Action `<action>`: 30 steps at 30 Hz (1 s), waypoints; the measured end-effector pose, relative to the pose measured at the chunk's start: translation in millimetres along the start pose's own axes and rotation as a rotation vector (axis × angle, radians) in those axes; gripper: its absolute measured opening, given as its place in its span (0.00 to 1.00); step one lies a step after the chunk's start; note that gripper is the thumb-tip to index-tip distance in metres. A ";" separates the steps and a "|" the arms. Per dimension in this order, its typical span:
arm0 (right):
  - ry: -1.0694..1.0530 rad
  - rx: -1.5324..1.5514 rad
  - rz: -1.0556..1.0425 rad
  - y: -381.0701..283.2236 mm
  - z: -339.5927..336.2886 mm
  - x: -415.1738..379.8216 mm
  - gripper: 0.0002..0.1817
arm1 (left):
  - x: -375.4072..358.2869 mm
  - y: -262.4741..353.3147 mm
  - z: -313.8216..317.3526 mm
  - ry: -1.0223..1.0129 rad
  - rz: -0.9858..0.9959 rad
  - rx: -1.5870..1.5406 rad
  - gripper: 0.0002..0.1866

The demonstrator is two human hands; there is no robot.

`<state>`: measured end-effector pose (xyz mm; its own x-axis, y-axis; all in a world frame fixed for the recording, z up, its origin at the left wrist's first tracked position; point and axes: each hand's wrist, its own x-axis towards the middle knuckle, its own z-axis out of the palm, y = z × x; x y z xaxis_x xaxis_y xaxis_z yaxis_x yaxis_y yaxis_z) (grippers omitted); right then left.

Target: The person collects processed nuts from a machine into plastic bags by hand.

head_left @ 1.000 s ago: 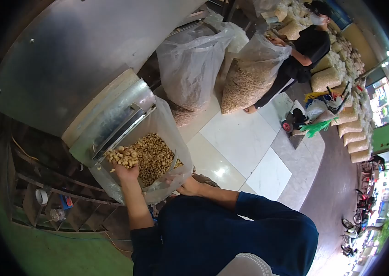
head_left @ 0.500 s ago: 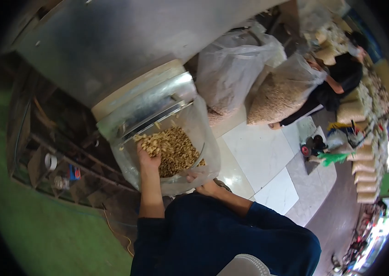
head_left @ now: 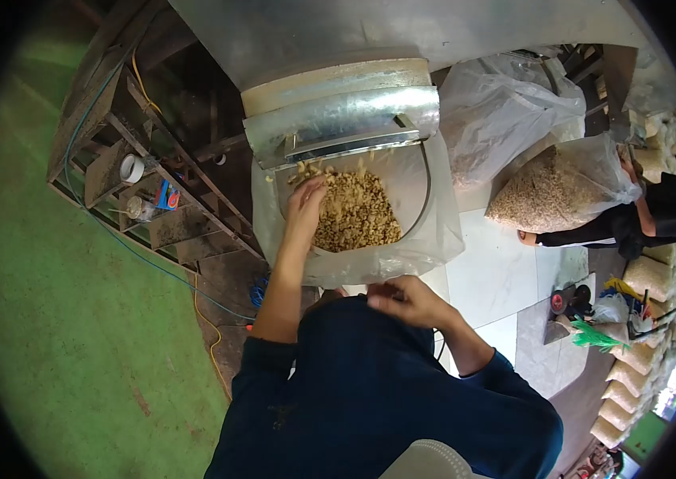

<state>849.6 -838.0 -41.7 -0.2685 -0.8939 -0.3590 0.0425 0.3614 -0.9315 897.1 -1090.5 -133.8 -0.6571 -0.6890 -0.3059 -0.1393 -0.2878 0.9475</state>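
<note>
My left hand point(head_left: 306, 209) is inside the mouth of a clear plastic bag point(head_left: 439, 231), over a heap of small tan pieces that look like cashew nuts point(head_left: 360, 219). Its fingers are stretched out, and loose nuts are in the air beside and above them. My right hand point(head_left: 411, 302) is in front of my body, just below the bag's near edge. Its fingers are half bent, with the thumb apart and nothing visible in them. Above the heap is a metal chute point(head_left: 346, 112) with a bar handle point(head_left: 354, 145), and the bag hangs around it.
A wooden rack point(head_left: 106, 180) at left holds a roll of tape point(head_left: 132, 168) and a jar point(head_left: 140, 209). At right, a person point(head_left: 657, 211) in dark clothes grips a filled plastic bag point(head_left: 549, 188). Another bag point(head_left: 497, 120) stands beside the machine. Filled sacks point(head_left: 625, 379) line the far right.
My left hand has tipped its handful of nuts, which are now scattering. My right hand has come away from the bag's near edge toward my body. The view has turned left.
</note>
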 end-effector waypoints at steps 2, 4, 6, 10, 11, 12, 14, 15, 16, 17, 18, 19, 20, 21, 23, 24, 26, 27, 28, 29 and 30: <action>-0.169 -0.101 -0.123 -35.6 -15.3 -8.3 0.18 | -14.9 10.3 -15.5 -0.104 0.111 0.304 0.18; -0.226 -0.054 -0.437 -62.0 -33.4 -16.2 0.20 | -38.5 36.2 -26.5 -0.208 0.220 0.618 0.19; 0.094 -0.010 -0.572 -59.5 -60.4 -14.2 0.18 | -69.2 79.1 -30.5 -0.343 0.208 0.904 0.20; 0.800 -0.546 -0.417 -65.0 -97.6 3.8 0.14 | -91.6 86.7 -54.4 -0.253 0.605 0.963 0.22; 0.839 -0.664 -0.326 -62.6 -101.1 5.4 0.17 | -97.6 90.2 -56.7 0.037 0.685 1.066 0.26; 0.842 -0.666 -0.325 -59.1 -100.6 4.7 0.17 | -103.4 91.1 -60.5 0.334 0.753 1.156 0.31; 0.729 -0.619 -0.006 -48.9 -96.7 3.2 0.25 | -109.0 73.1 -77.3 0.281 0.450 1.018 0.35; 0.730 -0.619 -0.006 -42.0 -96.1 3.7 0.25 | -108.9 63.9 -83.5 0.229 0.152 0.869 0.39; 0.626 -0.544 0.063 -33.8 -96.4 4.3 0.27 | -107.6 58.5 -86.1 0.228 0.154 0.868 0.39; 0.523 -0.469 0.131 -26.8 -98.0 4.2 0.30 | -105.8 54.1 -87.6 0.154 0.176 0.781 0.38; 0.534 -0.411 0.029 -21.8 -102.7 3.5 0.28 | -105.0 51.8 -88.4 0.080 0.197 0.693 0.38; 0.538 -0.413 0.030 -26.3 -110.2 0.5 0.28 | -104.0 60.3 -87.7 0.077 0.198 0.691 0.38; 0.618 -0.456 -0.046 -37.5 -119.2 -3.8 0.28 | -103.0 79.4 -85.2 0.059 0.168 0.670 0.36; 0.697 -0.498 -0.121 -50.2 -124.8 -8.2 0.28 | -104.6 98.1 -82.2 0.041 0.136 0.648 0.34; 0.759 -0.570 -0.120 -64.5 -124.6 -11.3 0.26 | -110.9 118.7 -73.7 0.050 0.126 0.837 0.32; 0.750 -0.582 -0.119 -60.6 -125.2 -10.1 0.25 | -113.5 121.2 -70.6 0.041 0.162 0.880 0.28; 0.763 -0.513 -0.176 -48.4 -118.3 -4.4 0.19 | -111.9 117.8 -68.4 0.026 0.205 0.911 0.26; 0.727 -0.448 -0.162 -33.8 -113.3 -1.7 0.18 | -111.7 111.3 -70.9 0.061 0.221 0.890 0.23; 0.724 -0.463 -0.149 -30.8 -110.3 -1.6 0.18 | -111.1 107.3 -74.2 0.094 0.234 0.873 0.21; 0.722 -0.471 -0.135 -28.6 -106.9 -1.9 0.17 | -109.1 107.8 -78.5 0.086 0.230 0.875 0.21; 0.760 -0.465 -0.186 -29.1 -109.2 -4.1 0.16 | -107.3 110.4 -83.4 0.112 0.351 0.825 0.21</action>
<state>744.3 -815.8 -6.7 -0.8013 -0.5924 0.0833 -0.4127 0.4467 -0.7938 1014.0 -1103.8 -4.1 -0.6918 -0.7206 0.0476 -0.4596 0.4902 0.7406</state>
